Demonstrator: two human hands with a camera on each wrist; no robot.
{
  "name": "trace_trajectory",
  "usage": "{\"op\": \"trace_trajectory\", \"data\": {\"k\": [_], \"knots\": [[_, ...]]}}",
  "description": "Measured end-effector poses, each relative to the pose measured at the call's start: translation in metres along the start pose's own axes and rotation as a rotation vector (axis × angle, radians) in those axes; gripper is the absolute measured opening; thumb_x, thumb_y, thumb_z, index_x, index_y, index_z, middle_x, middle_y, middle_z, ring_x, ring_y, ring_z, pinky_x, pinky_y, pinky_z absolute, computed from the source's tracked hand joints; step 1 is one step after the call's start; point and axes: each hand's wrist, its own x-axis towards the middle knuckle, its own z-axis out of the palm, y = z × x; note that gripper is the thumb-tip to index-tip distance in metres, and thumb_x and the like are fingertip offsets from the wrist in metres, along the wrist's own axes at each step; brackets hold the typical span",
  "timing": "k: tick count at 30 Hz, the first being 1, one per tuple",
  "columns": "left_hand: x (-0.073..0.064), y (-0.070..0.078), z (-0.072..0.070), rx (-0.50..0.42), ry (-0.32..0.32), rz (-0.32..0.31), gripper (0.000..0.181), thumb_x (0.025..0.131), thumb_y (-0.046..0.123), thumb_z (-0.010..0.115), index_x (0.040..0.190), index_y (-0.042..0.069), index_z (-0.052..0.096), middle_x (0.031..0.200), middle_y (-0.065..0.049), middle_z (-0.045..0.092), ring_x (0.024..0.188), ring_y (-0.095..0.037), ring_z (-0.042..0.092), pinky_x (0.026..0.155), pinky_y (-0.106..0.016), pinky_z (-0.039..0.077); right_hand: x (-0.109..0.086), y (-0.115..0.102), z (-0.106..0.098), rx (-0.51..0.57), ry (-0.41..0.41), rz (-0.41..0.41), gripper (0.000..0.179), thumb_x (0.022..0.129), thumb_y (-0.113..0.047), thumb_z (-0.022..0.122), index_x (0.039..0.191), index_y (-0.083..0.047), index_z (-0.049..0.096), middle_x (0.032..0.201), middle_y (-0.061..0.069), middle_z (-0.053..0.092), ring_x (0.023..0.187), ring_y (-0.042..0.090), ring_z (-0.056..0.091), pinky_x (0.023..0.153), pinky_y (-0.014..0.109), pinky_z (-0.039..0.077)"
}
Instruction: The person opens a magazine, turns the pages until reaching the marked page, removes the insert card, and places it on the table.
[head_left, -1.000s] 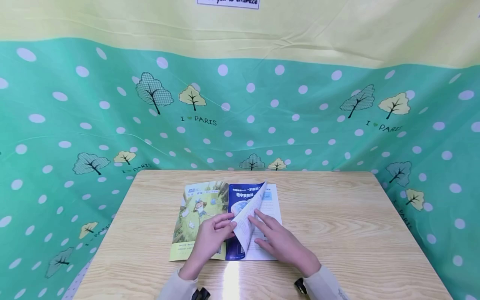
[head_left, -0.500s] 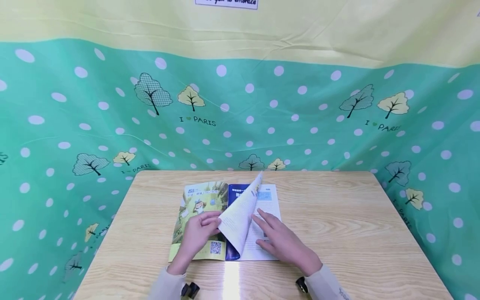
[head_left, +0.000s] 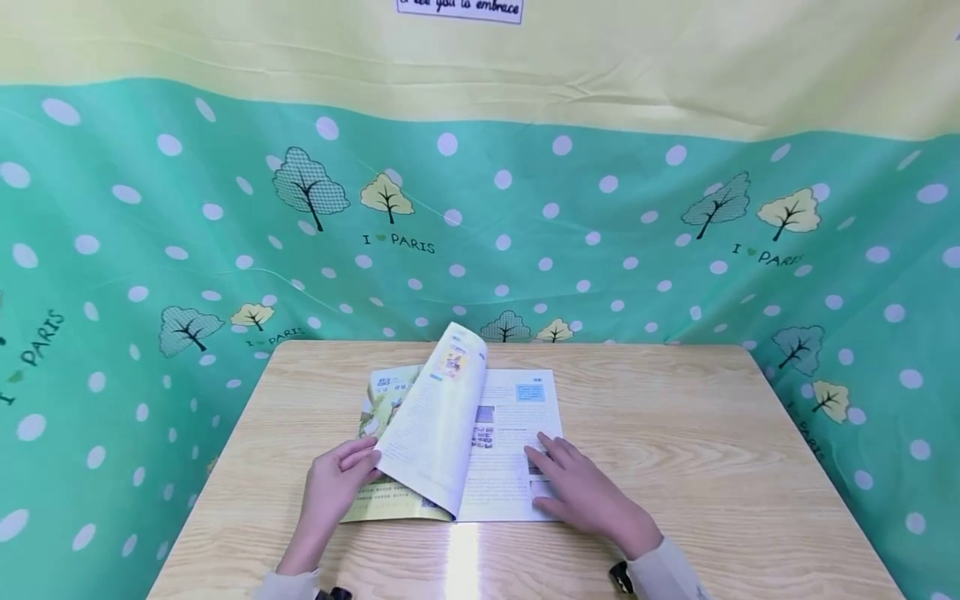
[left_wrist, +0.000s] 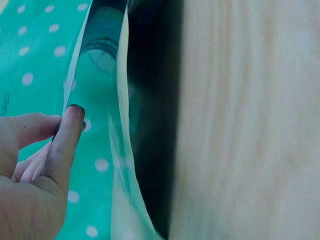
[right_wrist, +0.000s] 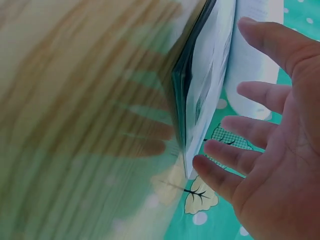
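Observation:
An open magazine (head_left: 501, 479) lies on the table in the head view. My left hand (head_left: 336, 483) pinches the outer edge of a raised white page (head_left: 431, 425), which curls up and leans left over the green illustrated cover side (head_left: 384, 408). In the left wrist view, the thumb and fingers of that left hand (left_wrist: 42, 165) meet at the page's edge. My right hand (head_left: 588, 496) is at the right-hand printed page, fingers spread over its lower outer part. The right wrist view has the right hand (right_wrist: 280, 135) with extended fingers beside the magazine's edge (right_wrist: 210, 75).
A light wood-grain table (head_left: 690, 433) carries the magazine near its front middle. Behind and at both sides hangs a green dotted cloth (head_left: 600, 258) with printed trees and a pale yellow upper band. A bright reflection lies on the tabletop below the magazine.
My left hand has moved left with the page, swinging it from the right side over the spine. The blue page is now covered. My right hand has slid slightly right.

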Motion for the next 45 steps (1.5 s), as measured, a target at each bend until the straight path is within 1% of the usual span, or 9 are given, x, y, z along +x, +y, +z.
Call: {"op": "trace_trajectory", "data": {"k": [6, 11, 19, 25, 33, 37, 40, 43, 45], "knots": [[-0.006, -0.008, -0.023, 0.055, 0.033, -0.036, 0.035, 0.094, 0.008, 0.07, 0.127, -0.004, 0.063, 0.107, -0.017, 0.073, 0.087, -0.021, 0.073, 0.077, -0.026, 0.062, -0.006, 0.004, 0.0, 0.031, -0.033, 0.033, 0.073, 0.093, -0.043, 0.07, 0.153, -0.012, 0.042, 0.159, 0.019, 0.03, 0.143, 0.045, 0.029, 0.114, 0.064, 0.032], [-0.01, -0.012, -0.032, 0.121, 0.052, -0.055, 0.036, 0.095, 0.014, 0.07, 0.127, -0.002, 0.064, 0.108, -0.014, 0.073, 0.088, -0.018, 0.073, 0.076, -0.025, 0.062, -0.008, 0.006, 0.001, 0.041, -0.077, 0.047, 0.08, 0.09, -0.048, 0.071, 0.154, -0.012, 0.039, 0.16, 0.019, 0.029, 0.143, 0.047, 0.025, 0.114, 0.065, 0.03], [-0.009, -0.015, -0.039, -0.011, 0.046, -0.073, 0.039, 0.096, 0.007, 0.068, 0.129, -0.011, 0.058, 0.111, -0.021, 0.071, 0.09, -0.02, 0.073, 0.081, -0.026, 0.061, -0.008, 0.006, 0.003, 0.038, -0.127, 0.045, 0.09, 0.083, -0.053, 0.077, 0.154, -0.014, 0.039, 0.161, 0.02, 0.026, 0.145, 0.048, 0.021, 0.114, 0.066, 0.028], [-0.009, -0.015, -0.04, -0.039, 0.034, -0.075, 0.042, 0.095, 0.004, 0.069, 0.131, -0.012, 0.056, 0.113, -0.022, 0.07, 0.093, -0.023, 0.073, 0.083, -0.027, 0.06, -0.009, 0.006, 0.005, 0.033, -0.126, 0.042, 0.091, 0.082, -0.053, 0.078, 0.154, -0.014, 0.04, 0.16, 0.019, 0.027, 0.145, 0.047, 0.021, 0.115, 0.066, 0.028], [-0.01, -0.014, -0.037, -0.07, 0.032, -0.081, 0.042, 0.094, 0.007, 0.07, 0.131, -0.01, 0.056, 0.115, -0.023, 0.069, 0.096, -0.023, 0.072, 0.085, -0.028, 0.06, -0.008, 0.006, 0.005, 0.031, -0.13, 0.045, 0.086, 0.084, -0.052, 0.076, 0.154, -0.017, 0.041, 0.16, 0.019, 0.028, 0.145, 0.046, 0.023, 0.114, 0.067, 0.028], [-0.011, -0.012, -0.035, -0.078, 0.027, -0.082, 0.043, 0.094, 0.008, 0.071, 0.131, -0.009, 0.056, 0.117, -0.024, 0.068, 0.099, -0.025, 0.071, 0.085, -0.029, 0.06, -0.008, 0.008, 0.003, 0.007, -0.116, 0.023, 0.081, 0.086, -0.052, 0.074, 0.152, -0.017, 0.044, 0.158, 0.019, 0.033, 0.143, 0.046, 0.028, 0.111, 0.068, 0.032], [-0.011, -0.01, -0.033, -0.075, 0.02, -0.07, 0.043, 0.095, 0.009, 0.07, 0.132, -0.008, 0.056, 0.119, -0.025, 0.067, 0.101, -0.026, 0.071, 0.086, -0.03, 0.06, -0.008, 0.01, 0.0, 0.015, -0.08, -0.011, 0.067, 0.091, -0.046, 0.071, 0.147, -0.015, 0.052, 0.153, 0.017, 0.042, 0.139, 0.042, 0.037, 0.11, 0.063, 0.037], [-0.01, -0.01, -0.029, -0.071, 0.013, -0.059, 0.044, 0.094, 0.011, 0.071, 0.132, -0.007, 0.057, 0.119, -0.024, 0.067, 0.101, -0.025, 0.07, 0.085, -0.031, 0.061, -0.01, 0.013, -0.006, 0.045, 0.003, -0.025, 0.051, 0.094, -0.037, 0.069, 0.138, -0.012, 0.06, 0.14, 0.013, 0.056, 0.129, 0.035, 0.051, 0.106, 0.055, 0.046], [-0.009, -0.009, -0.026, -0.074, 0.0, -0.039, 0.044, 0.094, 0.011, 0.071, 0.132, -0.007, 0.057, 0.119, -0.025, 0.067, 0.101, -0.025, 0.07, 0.085, -0.032, 0.061, -0.01, 0.015, -0.012, 0.053, 0.081, -0.005, 0.045, 0.095, -0.034, 0.069, 0.134, -0.012, 0.064, 0.133, 0.01, 0.062, 0.123, 0.031, 0.057, 0.104, 0.051, 0.049]]}}
